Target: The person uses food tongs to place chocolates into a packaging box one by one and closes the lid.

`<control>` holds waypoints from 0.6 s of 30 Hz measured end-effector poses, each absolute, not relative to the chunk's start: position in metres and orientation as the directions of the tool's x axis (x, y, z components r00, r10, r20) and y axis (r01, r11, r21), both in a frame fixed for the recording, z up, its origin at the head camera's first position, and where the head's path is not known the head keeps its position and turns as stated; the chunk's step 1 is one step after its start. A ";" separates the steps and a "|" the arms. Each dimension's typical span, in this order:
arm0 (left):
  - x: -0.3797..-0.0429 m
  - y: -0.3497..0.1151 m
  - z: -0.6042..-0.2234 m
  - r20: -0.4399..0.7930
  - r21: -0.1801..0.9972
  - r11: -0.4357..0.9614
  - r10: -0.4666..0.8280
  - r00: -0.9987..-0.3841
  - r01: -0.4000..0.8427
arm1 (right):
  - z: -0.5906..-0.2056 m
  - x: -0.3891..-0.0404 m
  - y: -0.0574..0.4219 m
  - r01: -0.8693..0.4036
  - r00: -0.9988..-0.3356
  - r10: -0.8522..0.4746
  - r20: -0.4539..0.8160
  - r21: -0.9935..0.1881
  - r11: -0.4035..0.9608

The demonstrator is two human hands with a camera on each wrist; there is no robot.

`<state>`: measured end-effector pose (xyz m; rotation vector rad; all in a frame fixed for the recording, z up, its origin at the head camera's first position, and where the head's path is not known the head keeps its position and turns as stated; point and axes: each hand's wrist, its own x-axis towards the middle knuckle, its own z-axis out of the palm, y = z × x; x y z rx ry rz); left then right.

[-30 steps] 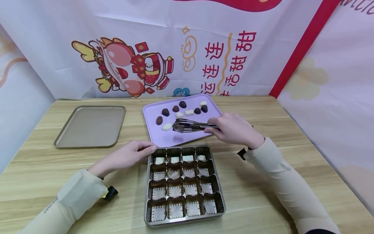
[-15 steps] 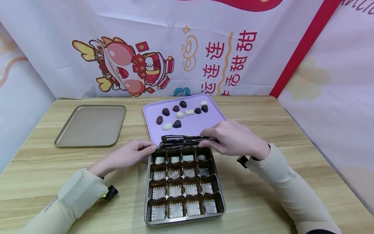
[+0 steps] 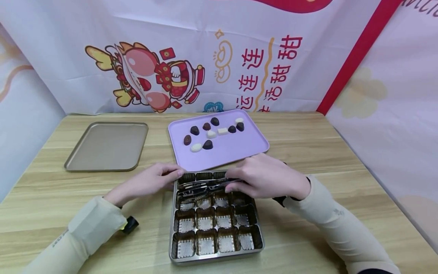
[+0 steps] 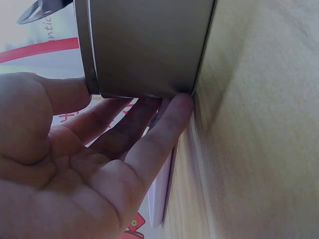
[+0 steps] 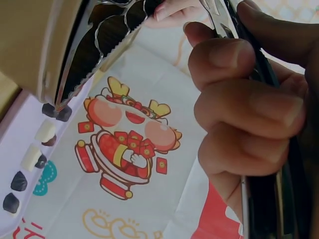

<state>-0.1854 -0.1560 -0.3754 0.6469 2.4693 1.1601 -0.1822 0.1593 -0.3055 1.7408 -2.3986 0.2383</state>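
A metal box (image 3: 215,258) holds a dark plastic insert of square compartments, the far row partly covered by tongs. My left hand (image 3: 155,180) touches its far left corner; the left wrist view shows the thumb by the rim and nearly straight fingers against the wall (image 4: 144,50). My right hand (image 3: 265,177) grips black tongs (image 3: 202,188) lying level over the far rows. Curled fingers wrap the handles in the right wrist view. Whether the tongs' tips hold anything is hidden. Behind the box, a lilac tray (image 3: 236,150) bears several dark, brown and white chocolates (image 3: 207,144).
A bare gold-brown tray (image 3: 107,146) lies at the back left of the wooden table (image 3: 301,236). A printed cloth (image 3: 256,23) hangs behind the table. The lilac tray's front edge sits close to the box's far wall.
My right hand has brought the tongs from above the lilac tray toward me, over the box's far compartments. The dark chocolate beside the tongs earlier stays on the tray. My left hand keeps its place.
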 end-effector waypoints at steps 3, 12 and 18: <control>-0.185 -0.155 -0.375 -0.111 0.786 0.564 0.531 -0.840 0.252 | -0.307 -0.182 0.159 -0.946 -0.321 -0.921 0.220 -0.025 0.323; -0.186 -0.155 -0.376 -0.109 0.795 0.553 0.534 -0.838 0.249 | -0.309 -0.182 0.156 -0.942 -0.332 -0.922 0.201 -0.026 0.334; -0.187 -0.156 -0.377 -0.119 0.807 0.543 0.534 -0.837 0.232 | -0.310 -0.181 0.154 -0.941 -0.334 -0.924 0.187 -0.006 0.338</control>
